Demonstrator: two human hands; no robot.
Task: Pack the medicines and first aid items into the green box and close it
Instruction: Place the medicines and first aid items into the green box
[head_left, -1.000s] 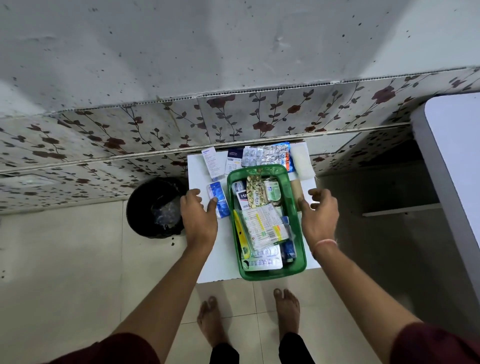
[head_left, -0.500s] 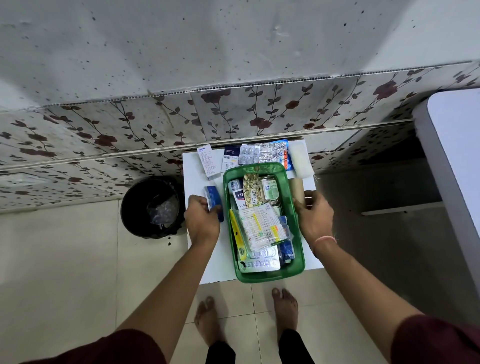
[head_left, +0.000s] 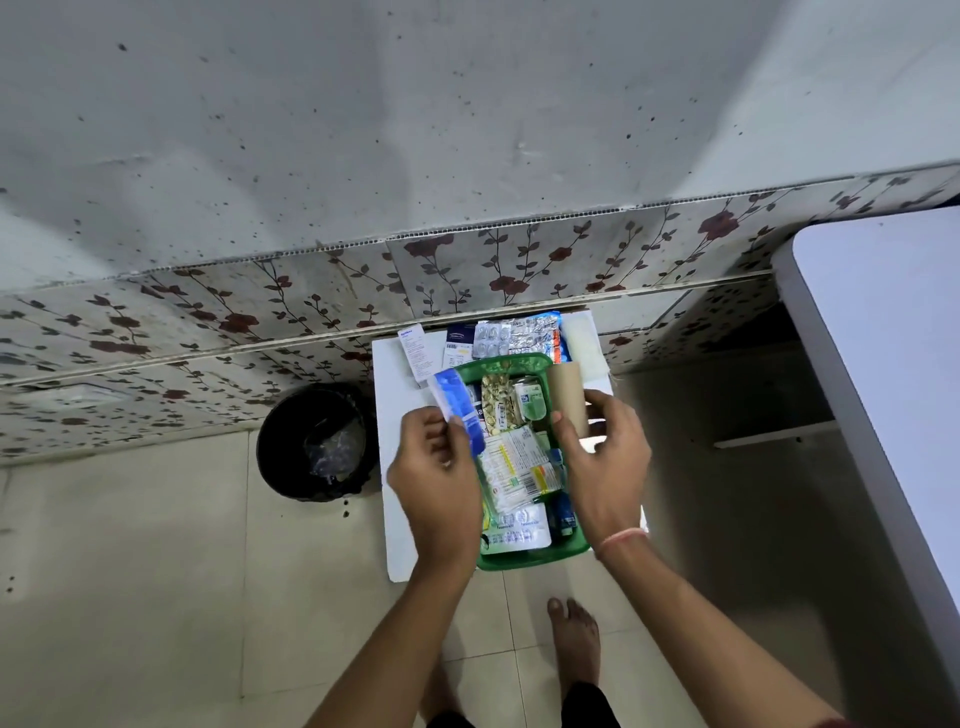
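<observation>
My left hand (head_left: 436, 483) pinches a blue packet (head_left: 457, 410) over the box's left rim; my right hand (head_left: 605, 467) is closed round a tan roll (head_left: 569, 397) at the right rim. The green box (head_left: 524, 558) sits open on the white table (head_left: 400, 519), already crowded. Step in hand: loading. Next, both items need gaps among the contents. Blister strips (head_left: 519, 335) and cartons (head_left: 413, 351) lie beyond the box. No lid is visible; labels are illegible.
</observation>
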